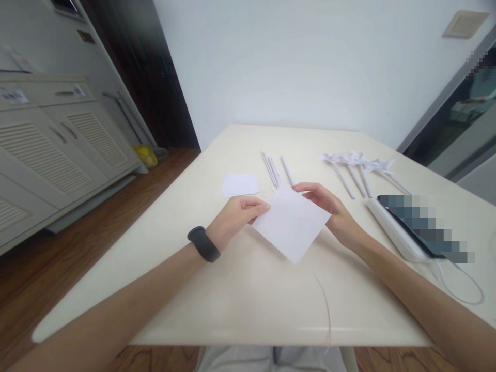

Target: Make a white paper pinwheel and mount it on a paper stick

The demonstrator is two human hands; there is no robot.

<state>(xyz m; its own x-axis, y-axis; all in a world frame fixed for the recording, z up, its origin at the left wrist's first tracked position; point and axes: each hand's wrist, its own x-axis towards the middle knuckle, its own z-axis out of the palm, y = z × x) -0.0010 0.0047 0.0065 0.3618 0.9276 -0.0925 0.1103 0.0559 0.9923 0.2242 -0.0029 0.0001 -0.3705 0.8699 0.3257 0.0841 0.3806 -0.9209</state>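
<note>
A square sheet of white paper [292,225] is held up above the table, turned so one corner points toward me. My left hand [244,213] pinches its left side between thumb and fingers; a black band sits on that wrist. Around the upper right edge, my right hand [321,201] grips the same sheet, with some fingers hidden behind it. Just beyond the hands, several thin white paper sticks [270,169] and a thicker one [287,170] lie on the table. A small stack of white paper [239,184] rests to their left.
Several white paper pinwheels [352,159] on sticks lie at the right of the cream table [217,305]. Nearer me is a white box-like object [395,232] with a dark, partly pixelated device [411,219] on it and a cable [463,297]. A thin string [327,305] hangs over the front edge.
</note>
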